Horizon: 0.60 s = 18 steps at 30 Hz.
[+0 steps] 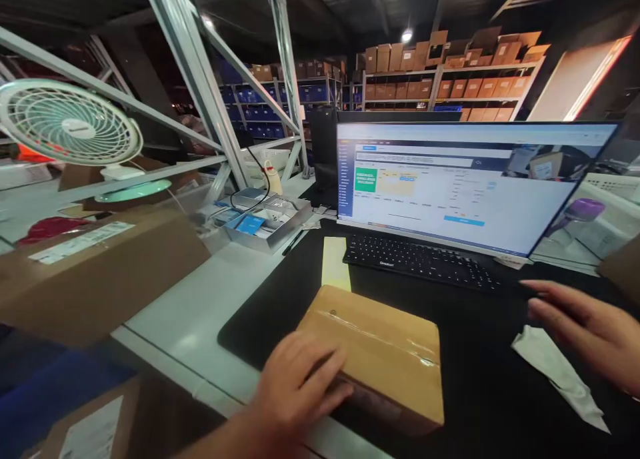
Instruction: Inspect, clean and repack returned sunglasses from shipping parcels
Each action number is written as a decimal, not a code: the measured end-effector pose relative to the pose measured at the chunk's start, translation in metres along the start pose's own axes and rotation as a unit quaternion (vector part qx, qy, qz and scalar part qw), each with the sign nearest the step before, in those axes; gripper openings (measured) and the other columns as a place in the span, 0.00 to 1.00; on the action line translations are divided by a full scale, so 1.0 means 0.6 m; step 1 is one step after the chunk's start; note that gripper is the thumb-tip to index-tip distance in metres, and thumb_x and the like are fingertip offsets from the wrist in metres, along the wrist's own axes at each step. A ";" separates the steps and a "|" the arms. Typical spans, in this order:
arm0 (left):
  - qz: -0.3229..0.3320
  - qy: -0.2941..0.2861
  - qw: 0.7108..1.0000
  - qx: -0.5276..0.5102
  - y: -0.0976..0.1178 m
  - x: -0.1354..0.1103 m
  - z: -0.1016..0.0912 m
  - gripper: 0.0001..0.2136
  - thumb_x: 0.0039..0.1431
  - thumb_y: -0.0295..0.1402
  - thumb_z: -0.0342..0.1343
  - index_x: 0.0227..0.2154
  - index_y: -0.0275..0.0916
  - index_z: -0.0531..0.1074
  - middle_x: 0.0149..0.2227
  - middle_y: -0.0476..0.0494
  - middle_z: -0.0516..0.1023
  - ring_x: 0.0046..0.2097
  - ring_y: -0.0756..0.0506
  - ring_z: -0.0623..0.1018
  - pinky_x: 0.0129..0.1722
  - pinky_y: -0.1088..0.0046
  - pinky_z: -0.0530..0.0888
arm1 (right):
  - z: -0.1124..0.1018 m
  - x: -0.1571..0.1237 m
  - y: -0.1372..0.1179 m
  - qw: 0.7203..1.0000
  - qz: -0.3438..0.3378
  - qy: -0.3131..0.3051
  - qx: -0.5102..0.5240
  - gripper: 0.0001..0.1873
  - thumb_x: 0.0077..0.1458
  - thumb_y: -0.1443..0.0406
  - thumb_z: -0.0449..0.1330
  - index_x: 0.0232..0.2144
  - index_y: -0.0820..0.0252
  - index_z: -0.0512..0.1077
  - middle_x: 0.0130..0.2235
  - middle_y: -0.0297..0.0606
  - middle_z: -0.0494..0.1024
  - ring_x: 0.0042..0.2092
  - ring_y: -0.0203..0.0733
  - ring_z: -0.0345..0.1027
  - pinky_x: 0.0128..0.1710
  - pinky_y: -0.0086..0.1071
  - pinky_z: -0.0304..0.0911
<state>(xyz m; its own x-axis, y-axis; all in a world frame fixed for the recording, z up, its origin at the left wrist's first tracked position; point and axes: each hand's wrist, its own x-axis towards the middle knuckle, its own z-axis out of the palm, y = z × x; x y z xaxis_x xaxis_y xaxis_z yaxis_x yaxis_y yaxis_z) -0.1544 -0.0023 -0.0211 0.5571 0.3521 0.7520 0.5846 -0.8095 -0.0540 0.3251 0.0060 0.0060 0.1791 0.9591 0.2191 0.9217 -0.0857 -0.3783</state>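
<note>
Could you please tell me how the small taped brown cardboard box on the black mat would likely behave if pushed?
The small taped brown cardboard box lies flat and low on the black desk mat, so it should slide rather than tip or roll. Its straight edges and sealed clear tape suggest it stays stiff.

Two hands are in view, the left hand (295,385) and the right hand (590,325). On the desk (200,312) lie one black mat (480,379), one taped cardboard parcel (380,352), one yellow paper slip (336,262), one crumpled white wrapper (555,372) and one pen (293,242). There is one monitor (470,179), one keyboard (420,259), one desk fan (70,122) and one metal tray (273,222). Two larger labelled cardboard boxes (95,272) sit at the left. The cartons on the far shelving (450,79) are too many to count.
</note>
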 end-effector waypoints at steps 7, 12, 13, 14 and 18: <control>-0.155 0.155 0.975 -0.013 0.057 -0.048 0.055 0.11 0.65 0.35 0.61 0.48 0.38 0.74 0.41 0.40 0.79 0.48 0.42 0.79 0.53 0.60 0.79 | 0.024 0.010 -0.355 0.931 -0.324 -0.167 -0.026 0.20 0.63 0.53 0.51 0.54 0.33 0.74 0.47 0.26 0.83 0.45 0.49 0.79 0.42 0.42 0.74; -0.146 0.171 0.974 -0.030 0.058 -0.052 0.059 0.12 0.67 0.37 0.58 0.47 0.37 0.75 0.39 0.41 0.79 0.46 0.44 0.79 0.54 0.62 0.79 | 0.017 0.028 -0.498 0.872 -0.390 -0.201 -0.216 0.19 0.59 0.65 0.59 0.51 0.43 0.78 0.39 0.34 0.83 0.35 0.48 0.79 0.30 0.34 0.67; -0.144 0.174 0.974 -0.032 0.058 -0.054 0.060 0.12 0.67 0.38 0.58 0.48 0.37 0.75 0.39 0.42 0.79 0.46 0.44 0.80 0.53 0.62 0.79 | 0.013 0.027 -0.517 0.858 -0.400 -0.210 -0.242 0.19 0.57 0.67 0.61 0.49 0.46 0.78 0.38 0.36 0.83 0.34 0.48 0.79 0.28 0.33 0.65; -0.143 0.178 0.973 -0.033 0.057 -0.056 0.060 0.12 0.67 0.37 0.59 0.48 0.37 0.75 0.39 0.42 0.79 0.46 0.44 0.80 0.53 0.62 0.79 | 0.008 0.027 -0.532 0.843 -0.409 -0.224 -0.269 0.18 0.55 0.70 0.62 0.47 0.49 0.79 0.36 0.36 0.83 0.33 0.48 0.79 0.27 0.32 0.63; -0.136 0.168 0.975 -0.047 0.053 -0.058 0.057 0.13 0.64 0.35 0.62 0.49 0.36 0.75 0.40 0.42 0.79 0.48 0.43 0.79 0.55 0.61 0.77 | -0.017 0.023 -0.556 0.798 -0.425 -0.264 -0.336 0.12 0.50 0.72 0.66 0.38 0.55 0.80 0.30 0.37 0.81 0.30 0.47 0.77 0.25 0.32 0.58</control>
<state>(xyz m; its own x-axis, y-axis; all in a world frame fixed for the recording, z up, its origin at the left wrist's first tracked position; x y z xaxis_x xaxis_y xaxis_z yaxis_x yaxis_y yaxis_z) -0.1350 -0.0243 -0.0712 0.1553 0.3985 0.9039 0.6179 -0.7531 0.2258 0.0238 0.0452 0.1445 -0.6151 0.7129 -0.3369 0.6418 0.7009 0.3113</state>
